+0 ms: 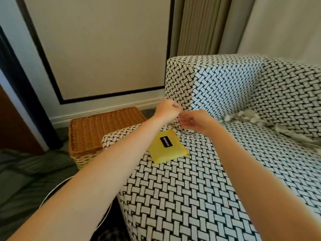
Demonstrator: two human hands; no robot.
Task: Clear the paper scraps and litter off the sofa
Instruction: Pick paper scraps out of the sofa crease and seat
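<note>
Forearms are seen reaching up from the bottom of the frame over the woven-patterned sofa (199, 197). At the lower left a round metal rim (52, 192), possibly a bin, is partly hidden under the left arm. Just past mid-frame a yellow pouch (166, 148) with a black label lies flat on the seat near the armrest. Above it the two hands are held close together: the left hand (167, 110) is curled closed, though whether a scrap is pinched cannot be told — the blur hides it; the right hand (196, 121) is held loosely open, fingers spread. Farther off, at the right edge, paper scraps (246, 116) are heaped in the crease between seat and backrest. That crease should probably be swept by cupped fingers — small shreds would likely slip deeper if pressed. A wicker basket (104, 129) stands beside the sofa.
</note>
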